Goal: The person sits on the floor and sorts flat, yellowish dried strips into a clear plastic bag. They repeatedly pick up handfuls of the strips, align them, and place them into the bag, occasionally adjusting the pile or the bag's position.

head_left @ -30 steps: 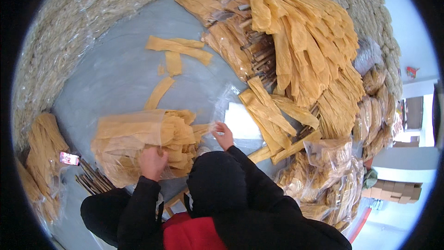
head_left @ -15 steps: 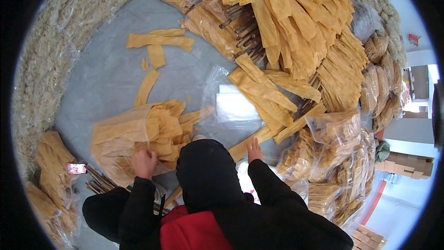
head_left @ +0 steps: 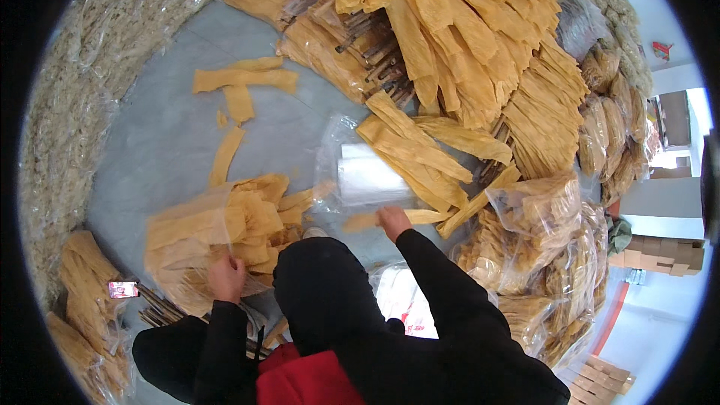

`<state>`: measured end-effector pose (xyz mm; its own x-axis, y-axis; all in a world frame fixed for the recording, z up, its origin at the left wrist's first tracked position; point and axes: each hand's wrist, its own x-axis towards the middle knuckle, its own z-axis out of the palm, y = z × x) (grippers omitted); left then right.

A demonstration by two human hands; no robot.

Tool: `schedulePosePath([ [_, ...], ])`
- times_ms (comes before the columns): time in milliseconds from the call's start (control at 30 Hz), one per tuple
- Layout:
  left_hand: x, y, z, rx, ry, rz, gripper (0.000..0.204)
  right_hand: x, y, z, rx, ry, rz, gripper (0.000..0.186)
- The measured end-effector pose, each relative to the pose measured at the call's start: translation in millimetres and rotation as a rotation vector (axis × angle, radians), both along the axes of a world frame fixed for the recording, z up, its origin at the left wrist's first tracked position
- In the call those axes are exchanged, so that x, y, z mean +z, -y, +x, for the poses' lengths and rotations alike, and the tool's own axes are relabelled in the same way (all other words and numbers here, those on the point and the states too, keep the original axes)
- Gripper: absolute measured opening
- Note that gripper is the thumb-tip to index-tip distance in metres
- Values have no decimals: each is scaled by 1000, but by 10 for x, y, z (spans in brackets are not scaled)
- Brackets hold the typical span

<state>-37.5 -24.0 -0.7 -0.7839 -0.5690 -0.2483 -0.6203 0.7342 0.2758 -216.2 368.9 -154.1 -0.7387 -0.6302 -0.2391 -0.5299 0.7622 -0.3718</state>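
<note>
My right hand (head_left: 393, 223) is closed round a long yellow strip (head_left: 425, 216) that looks like dried tofu skin. The strip sticks out on both sides of the fist, its left end blurred. On the left, a clear plastic bag (head_left: 174, 234) lies on its side, stuffed with folded strips (head_left: 253, 214) that spill from its mouth. My left hand (head_left: 226, 279) pinches the near edge of that bag, fingertips partly hidden. Above my right hand, white sheets in clear plastic (head_left: 369, 175) lie on the grey floor, beside several loose strips (head_left: 415, 157).
A large fanned pile of yellow sheets (head_left: 465, 37) rests on thin sticks at the top. Filled plastic bags (head_left: 532, 247) crowd the right. Loose strips (head_left: 244, 79) lie farther off on the floor (head_left: 165, 135). A lit phone (head_left: 123, 289) and more sticks (head_left: 161, 307) are at lower left.
My right hand has gone from spread fingers to a closed grip and moved slightly left and away, shifting the strip. My left hand stays at the bag's edge.
</note>
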Motion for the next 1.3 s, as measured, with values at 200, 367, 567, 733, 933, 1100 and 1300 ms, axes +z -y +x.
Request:
schedulePosePath([
  [200,-6,2,-50,-51,0,-25,22,1645,559,-243,-162,18,-241,27],
  [367,37,12,-20,-27,-42,-28,20,1262,262,-182,-47,105,677,21],
  [567,-100,-185,-260,-100,-52,58,19,-561,-2171,-262,-321,133,1309,41],
  [733,-78,80,173,20,1,-19,23,-228,-1614,-383,-257,146,834,63],
  [933,-210,68,60,16,92,130,23,-546,-2257,-242,74,90,902,58],
  [1100,28,5,141,91,5,98,24,-1001,-2222,-224,104,229,1237,50],
  [1300,28,-51,51,74,-44,142,21,-935,-2248,-370,121,203,1162,39],
])
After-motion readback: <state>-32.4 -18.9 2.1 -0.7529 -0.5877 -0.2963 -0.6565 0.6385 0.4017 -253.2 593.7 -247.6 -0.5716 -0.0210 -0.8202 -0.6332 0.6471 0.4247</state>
